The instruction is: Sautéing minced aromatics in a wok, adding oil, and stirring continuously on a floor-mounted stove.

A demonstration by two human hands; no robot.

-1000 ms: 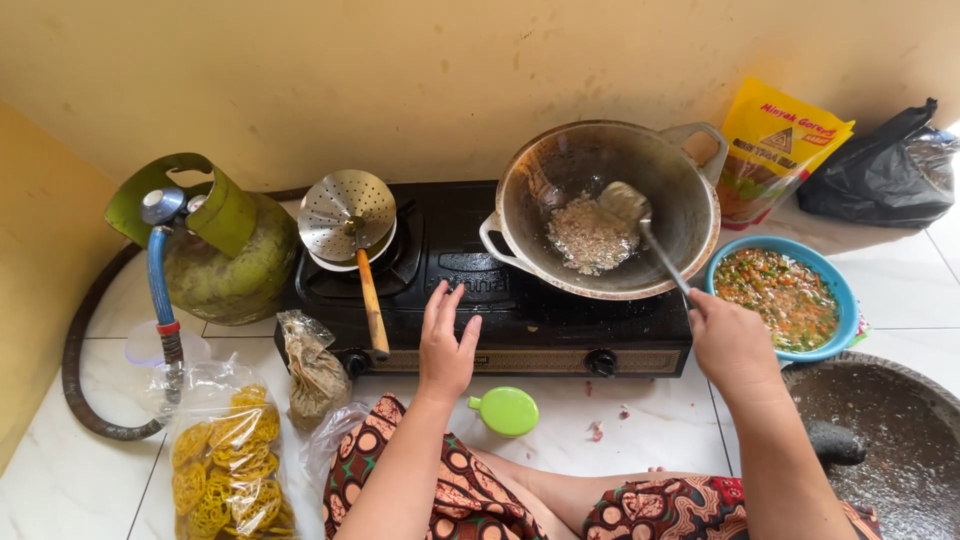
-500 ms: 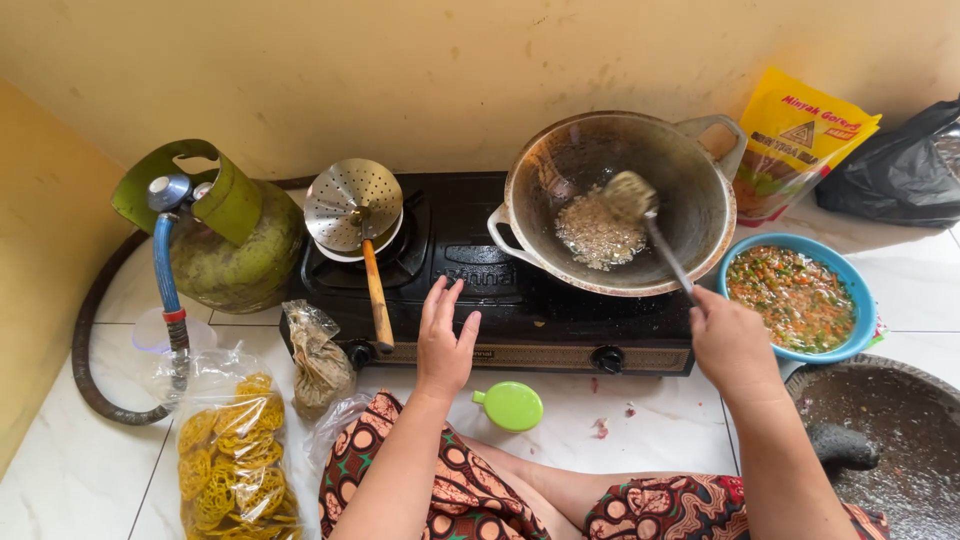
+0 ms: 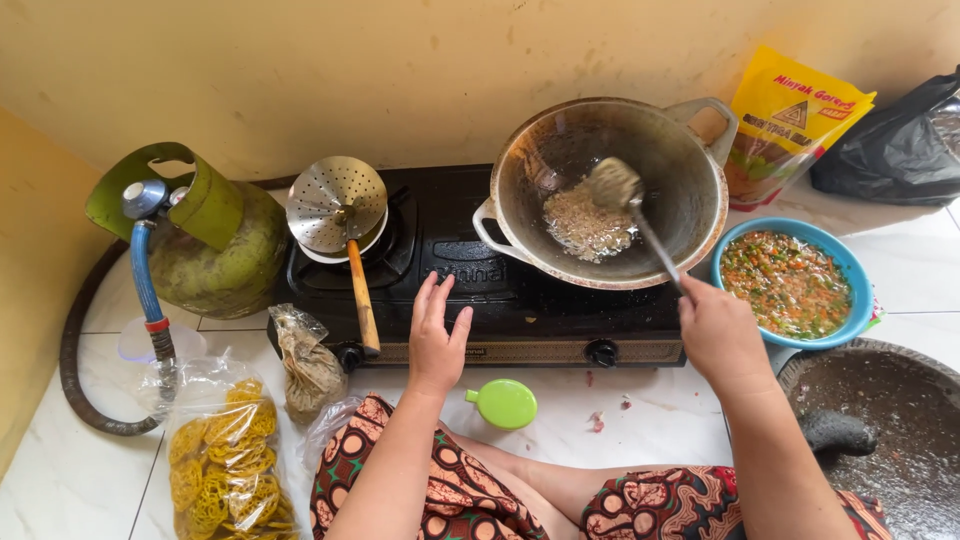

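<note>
Spatula (image 3: pixel 640 225) in right-hand grip (image 3: pixel 718 335), bowl over wok (image 3: pixel 690 180).

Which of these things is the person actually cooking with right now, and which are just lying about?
In use:
right hand holding spatula
wok with frying bits
stove, left hand resting on its front

Lying about:
strainer
gas cylinder
blue bowl
yellow pouch
cracker bag
green lid
black bag

Wok (image 3: pixel 690 190) showing dull, blackened metal; perforated skimmer (image 3: pixel 335 203) gleaming steel, wooden handle; stove (image 3: pixel 480 290) glossy black; bowl (image 3: pixel 850 275) shining blue plastic; floor tiles (image 3: pixel 60 480) looking glossy white.
</note>
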